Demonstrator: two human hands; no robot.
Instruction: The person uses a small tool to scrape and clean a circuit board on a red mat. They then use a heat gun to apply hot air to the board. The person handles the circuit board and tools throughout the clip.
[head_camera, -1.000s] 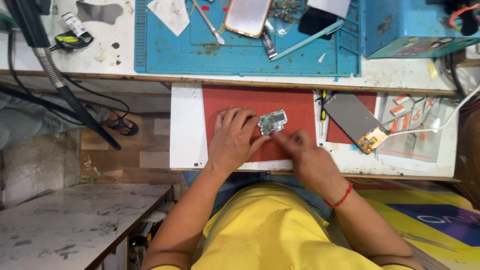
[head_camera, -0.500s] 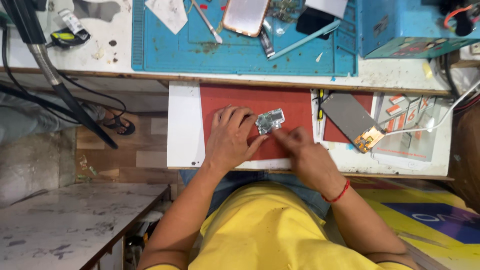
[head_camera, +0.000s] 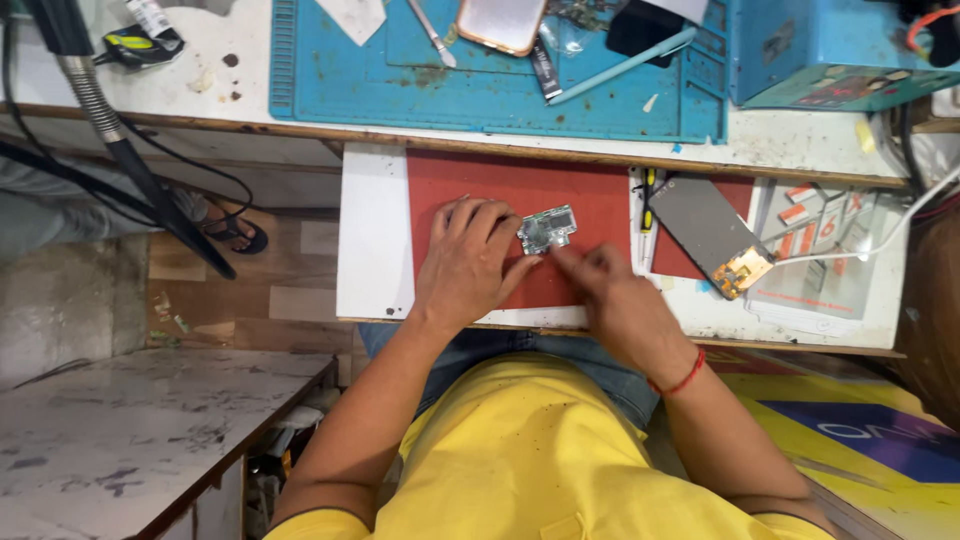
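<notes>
A small green-and-silver circuit board (head_camera: 547, 229) lies on a red mat (head_camera: 560, 195) on a pull-out white shelf (head_camera: 370, 235). My left hand (head_camera: 470, 265) rests flat on the mat, its fingertips touching the board's left edge and holding it down. My right hand (head_camera: 615, 300) is just to the right and below the board, fingers pinched together near the board's lower right corner; whether a thin tool is in them is too small to tell.
A dark phone screen panel (head_camera: 712, 232) with an orange flex lies right of the mat, next to a yellow-handled tool (head_camera: 645, 215). On the blue mat (head_camera: 500, 80) above lie a phone (head_camera: 500, 22), tweezers (head_camera: 432, 32) and a pale blue rod. A blue box (head_camera: 820, 50) stands at upper right.
The view shifted slightly. Both hands stay at the circuit board; the right hand's fingers have moved a little nearer its lower right corner.
</notes>
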